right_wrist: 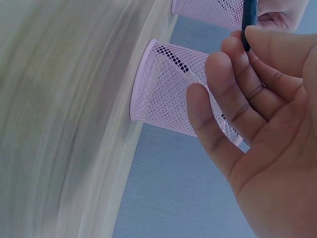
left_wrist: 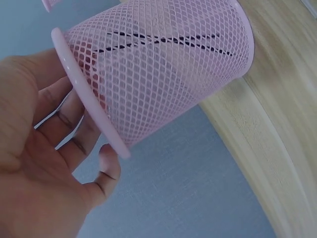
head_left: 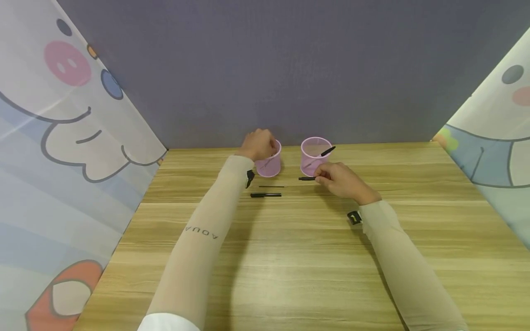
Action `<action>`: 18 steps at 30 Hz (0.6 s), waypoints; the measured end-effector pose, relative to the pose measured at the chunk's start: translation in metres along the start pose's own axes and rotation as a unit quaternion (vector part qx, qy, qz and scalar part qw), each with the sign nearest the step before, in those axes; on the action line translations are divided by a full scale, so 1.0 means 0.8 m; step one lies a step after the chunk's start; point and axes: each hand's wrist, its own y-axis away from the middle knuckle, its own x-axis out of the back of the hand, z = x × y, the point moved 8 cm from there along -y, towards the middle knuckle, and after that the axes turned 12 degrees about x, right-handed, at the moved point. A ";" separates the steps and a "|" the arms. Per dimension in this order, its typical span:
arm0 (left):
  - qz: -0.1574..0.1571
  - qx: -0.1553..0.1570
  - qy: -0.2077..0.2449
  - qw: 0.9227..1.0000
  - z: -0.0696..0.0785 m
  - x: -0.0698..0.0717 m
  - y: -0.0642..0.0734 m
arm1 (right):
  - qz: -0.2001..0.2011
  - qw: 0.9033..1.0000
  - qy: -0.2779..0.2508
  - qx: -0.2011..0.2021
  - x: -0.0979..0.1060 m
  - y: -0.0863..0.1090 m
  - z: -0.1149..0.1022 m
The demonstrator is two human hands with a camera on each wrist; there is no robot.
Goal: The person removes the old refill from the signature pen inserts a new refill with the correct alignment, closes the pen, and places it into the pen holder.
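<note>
In the head view my left hand point(head_left: 258, 145) reaches over the rim of the left pink mesh cup point(head_left: 269, 168). Through the mesh in the left wrist view, two thin dark refills point(left_wrist: 198, 45) cross inside the cup. My fingers dip past its rim, close to one refill's upper end; I cannot tell if they pinch it. My right hand point(head_left: 337, 179) pinches a black pen piece point(head_left: 306, 179) between thumb and index finger, in front of the right pink mesh cup point(head_left: 308, 168). A pen point(head_left: 328, 151) with a black end leans inside that cup, poking above the rim.
On the wooden table point(head_left: 290, 262), a black pen point(head_left: 265, 195) lies crosswise in front of the left cup. A thin refill point(head_left: 272, 186) lies just behind it. A grey wall point(head_left: 281, 69) rises behind the cups, and printed cartoon panels point(head_left: 78, 151) stand at both sides.
</note>
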 end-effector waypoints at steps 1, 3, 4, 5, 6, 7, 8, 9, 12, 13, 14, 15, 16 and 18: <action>0.005 0.003 0.001 1.000 -0.002 0.002 0.000 | 0.000 1.000 0.000 -0.001 0.000 0.000 0.000; 0.017 0.009 0.005 1.000 -0.006 0.007 0.001 | 0.001 1.000 0.000 -0.002 0.000 0.000 0.000; 0.023 0.011 0.006 1.000 -0.008 0.009 0.001 | 0.001 1.000 0.000 -0.002 0.000 0.000 0.000; 0.028 0.013 0.008 0.999 -0.010 0.012 0.002 | 0.001 1.000 0.001 -0.002 0.000 0.000 0.000; 0.034 0.015 0.010 0.999 -0.012 0.015 0.002 | 0.002 1.000 0.002 -0.001 0.000 0.000 0.000; 0.041 0.015 0.015 0.999 -0.014 0.017 0.003 | 0.002 1.000 0.003 -0.001 0.000 0.000 0.000; 0.047 0.016 0.018 0.999 -0.017 0.020 0.004 | 0.002 1.000 0.003 0.000 0.000 0.000 0.000; 0.054 0.015 0.020 0.998 -0.019 0.022 0.005 | 0.002 1.000 0.004 0.001 0.000 0.000 0.000; 0.080 0.014 0.034 0.996 -0.028 0.030 0.010 | 0.003 1.000 0.007 0.003 0.000 0.000 -0.001; 0.089 0.013 0.040 0.995 -0.031 0.032 0.012 | 0.004 1.000 0.008 0.004 0.000 -0.001 -0.001; 0.097 0.013 0.045 0.994 -0.034 0.033 0.014 | 0.004 1.000 0.008 0.004 0.000 -0.001 -0.001; 0.105 0.012 0.050 0.993 -0.037 0.035 0.016 | 0.004 1.000 0.009 0.005 0.000 -0.001 -0.002; 0.114 0.010 0.056 0.992 -0.040 0.037 0.018 | 0.004 1.000 0.010 0.005 0.000 -0.001 -0.002; 0.129 0.008 0.063 0.990 -0.046 0.040 0.022 | 0.003 1.000 0.009 0.004 0.001 -0.001 -0.002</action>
